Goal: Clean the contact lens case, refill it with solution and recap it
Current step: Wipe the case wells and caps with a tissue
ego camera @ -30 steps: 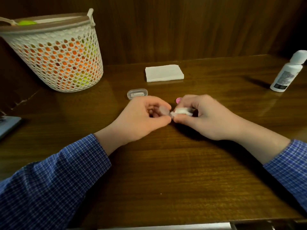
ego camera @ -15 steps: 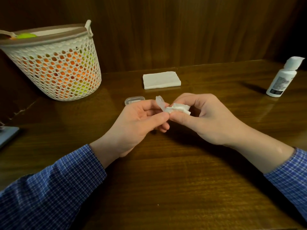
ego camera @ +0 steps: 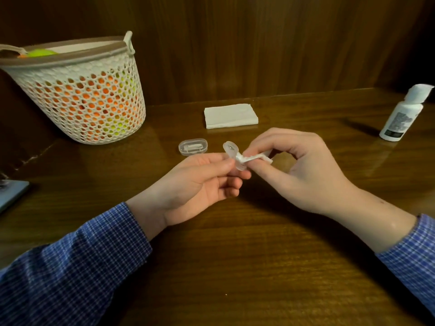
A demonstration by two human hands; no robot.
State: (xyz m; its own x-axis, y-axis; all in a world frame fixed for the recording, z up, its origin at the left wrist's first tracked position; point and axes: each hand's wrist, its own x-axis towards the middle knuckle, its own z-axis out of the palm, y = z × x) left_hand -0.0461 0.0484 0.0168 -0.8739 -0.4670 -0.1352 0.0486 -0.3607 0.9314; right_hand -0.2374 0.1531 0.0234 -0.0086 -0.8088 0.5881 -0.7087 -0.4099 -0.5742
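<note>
My left hand (ego camera: 202, 182) pinches a clear contact lens case (ego camera: 231, 149) between thumb and fingers, held above the wooden table (ego camera: 235, 267). One round well of the case points up and away. My right hand (ego camera: 303, 170) pinches a twisted piece of white tissue (ego camera: 249, 158) and presses its tip against the case. A white solution bottle (ego camera: 397, 118) with its flip cap open stands at the far right.
A small clear oval box (ego camera: 193, 147) lies just behind my left hand. A stack of folded white tissues (ego camera: 230, 115) sits near the back wall. A white mesh basket (ego camera: 80, 95) with orange and yellow contents stands at back left. A grey flat object (ego camera: 11, 196) lies at the left edge.
Both hands have lifted off the table, bringing the case and tissue up. The case has tilted so one well shows above my left thumb.
</note>
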